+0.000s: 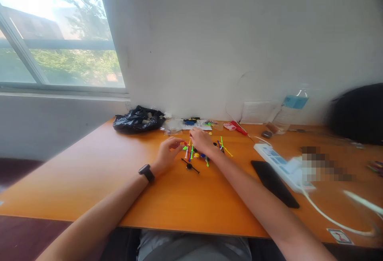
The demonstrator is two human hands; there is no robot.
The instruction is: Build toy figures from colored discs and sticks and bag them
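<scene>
Both my arms reach out over an orange table [89, 173]. My left hand [167, 154], with a black watch [146, 172] on the wrist, has its fingers curled and pinched at the edge of a heap of small coloured plastic sticks and pieces [194, 153]. My right hand [202, 140] lies over the same heap, palm down, fingers bent onto the pieces. What either hand grips is too small to name. A black stick piece [190, 166] lies just in front of the heap.
A black plastic bag [138, 119] lies at the back left by the wall. A white power strip [279, 161] with a cable, a black phone [274, 182], a water bottle [289, 111] and a dark bag [359, 111] are to the right. A window is at the left.
</scene>
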